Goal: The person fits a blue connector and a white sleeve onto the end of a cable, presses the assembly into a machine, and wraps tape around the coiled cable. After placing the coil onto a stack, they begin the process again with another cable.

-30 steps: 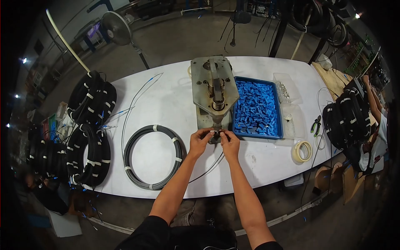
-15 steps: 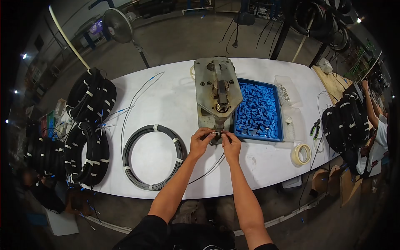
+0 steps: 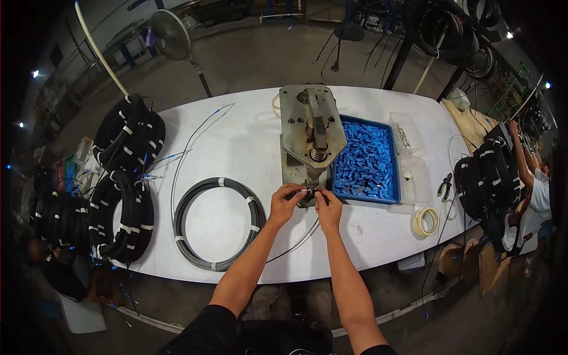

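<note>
Our left hand [image 3: 286,203], right of a round, banded cable coil [image 3: 183,245] on the smooth white table [image 3: 242,139], pinches a tiny, indistinct part [image 3: 310,191] below the scuffed, angular metal press [image 3: 296,135]; our right hand [image 3: 328,207] pinches its other side, near a rectangular tray [image 3: 397,177] of blue pieces [image 3: 364,157].
</note>
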Demonstrator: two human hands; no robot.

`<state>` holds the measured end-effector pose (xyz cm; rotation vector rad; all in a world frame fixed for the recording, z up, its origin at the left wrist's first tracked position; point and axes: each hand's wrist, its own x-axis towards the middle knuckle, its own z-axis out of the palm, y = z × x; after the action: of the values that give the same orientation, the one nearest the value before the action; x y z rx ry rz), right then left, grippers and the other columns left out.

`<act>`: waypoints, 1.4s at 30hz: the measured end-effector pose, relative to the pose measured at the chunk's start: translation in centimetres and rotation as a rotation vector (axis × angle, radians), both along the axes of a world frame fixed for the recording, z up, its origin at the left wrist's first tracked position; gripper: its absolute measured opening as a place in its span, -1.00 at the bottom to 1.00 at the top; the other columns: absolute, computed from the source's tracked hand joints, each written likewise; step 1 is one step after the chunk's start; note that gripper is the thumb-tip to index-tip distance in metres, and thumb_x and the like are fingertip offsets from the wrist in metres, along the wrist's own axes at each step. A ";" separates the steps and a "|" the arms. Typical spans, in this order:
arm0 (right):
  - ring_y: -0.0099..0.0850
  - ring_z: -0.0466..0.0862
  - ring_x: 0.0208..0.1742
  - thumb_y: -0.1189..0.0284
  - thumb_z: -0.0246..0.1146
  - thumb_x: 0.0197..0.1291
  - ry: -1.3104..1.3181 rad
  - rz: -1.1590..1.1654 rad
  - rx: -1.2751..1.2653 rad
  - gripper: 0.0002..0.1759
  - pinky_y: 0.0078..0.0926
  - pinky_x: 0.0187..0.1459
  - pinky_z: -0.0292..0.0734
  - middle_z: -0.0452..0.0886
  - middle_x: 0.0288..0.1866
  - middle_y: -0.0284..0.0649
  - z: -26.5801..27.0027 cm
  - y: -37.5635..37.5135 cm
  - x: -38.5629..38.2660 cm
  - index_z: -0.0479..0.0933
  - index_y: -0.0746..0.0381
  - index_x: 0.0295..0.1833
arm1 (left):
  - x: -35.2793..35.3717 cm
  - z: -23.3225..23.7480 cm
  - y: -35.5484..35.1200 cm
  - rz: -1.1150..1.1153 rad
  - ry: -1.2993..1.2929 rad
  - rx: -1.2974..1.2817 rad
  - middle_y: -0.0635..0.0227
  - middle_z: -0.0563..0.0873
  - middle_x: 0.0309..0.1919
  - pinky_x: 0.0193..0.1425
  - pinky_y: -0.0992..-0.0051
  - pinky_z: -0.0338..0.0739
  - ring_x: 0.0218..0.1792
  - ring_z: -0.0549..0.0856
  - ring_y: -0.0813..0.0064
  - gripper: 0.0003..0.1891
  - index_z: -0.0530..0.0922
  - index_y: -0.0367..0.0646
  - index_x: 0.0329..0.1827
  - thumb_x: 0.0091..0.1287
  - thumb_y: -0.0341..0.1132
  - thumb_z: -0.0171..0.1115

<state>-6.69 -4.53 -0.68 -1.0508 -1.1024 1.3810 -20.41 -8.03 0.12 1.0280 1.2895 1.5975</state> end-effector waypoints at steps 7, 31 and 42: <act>-0.66 0.41 -0.59 0.50 0.30 0.30 0.013 0.004 0.007 -0.85 -0.69 -0.59 0.26 0.53 -0.44 -0.37 -0.4 0.1 -0.1 0.64 0.35 -0.10 | -0.3 -0.3 0.1 -0.001 0.022 0.053 0.33 0.66 -0.18 0.02 0.58 0.49 -0.11 0.63 0.55 -0.85 0.72 -0.29 -0.14 0.26 -0.50 0.36; -0.66 0.43 -0.59 0.52 0.30 0.29 0.011 -0.017 0.003 -0.86 -0.69 -0.59 0.26 0.50 -0.49 -0.37 -0.2 0.0 -0.2 0.65 0.36 -0.12 | -0.1 -0.4 0.0 0.018 0.010 0.035 0.32 0.69 -0.19 0.02 0.56 0.48 -0.12 0.64 0.54 -0.85 0.72 -0.29 -0.14 0.25 -0.50 0.36; -0.65 0.42 -0.59 0.52 0.31 0.28 0.012 -0.009 0.004 -0.85 -0.69 -0.58 0.28 0.55 -0.43 -0.37 -0.2 -0.1 -0.2 0.64 0.36 -0.09 | 0.0 -0.5 -0.1 0.021 0.020 0.030 0.33 0.69 -0.20 0.01 0.57 0.48 -0.13 0.63 0.54 -0.85 0.73 -0.28 -0.14 0.24 -0.50 0.37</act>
<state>-6.87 -4.59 -0.89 -1.0421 -1.0903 1.3757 -20.44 -8.12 -0.34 1.0542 1.2970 1.6300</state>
